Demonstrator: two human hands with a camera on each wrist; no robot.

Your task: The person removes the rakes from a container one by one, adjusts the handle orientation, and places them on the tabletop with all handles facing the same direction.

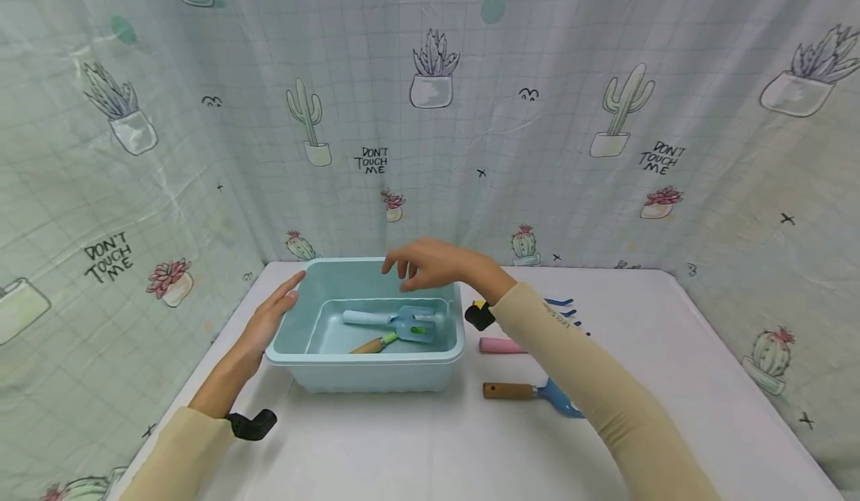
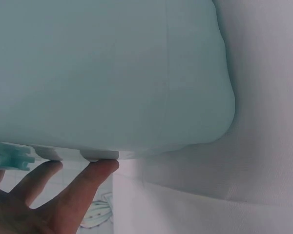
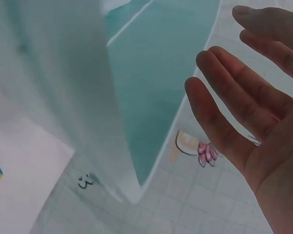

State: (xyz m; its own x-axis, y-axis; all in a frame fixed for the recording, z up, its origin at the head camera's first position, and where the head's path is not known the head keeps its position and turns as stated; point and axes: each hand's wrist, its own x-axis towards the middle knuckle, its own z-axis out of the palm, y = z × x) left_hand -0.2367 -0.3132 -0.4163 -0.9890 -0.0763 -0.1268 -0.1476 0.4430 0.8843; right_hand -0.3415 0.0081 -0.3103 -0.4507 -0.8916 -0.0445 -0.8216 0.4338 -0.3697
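While the left hand [image 1: 265, 325] touched the left side of the basin [image 1: 369, 376], the right hand [image 1: 430, 263] hung near its far right rim.
Left fingers were straight, right ones loosely bent and empty; a blue fork [image 1: 406, 325] and a wooden-handled tool [image 1: 368, 346] lay inside the basin.

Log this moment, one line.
left hand: touching blue basin | right hand: raised, empty | in basin: blue fork, wooden-handled green tool | on table: wooden-handled blue tool, pink handle

Booth-like workspace; cactus-print curtains [image 1: 470, 150]
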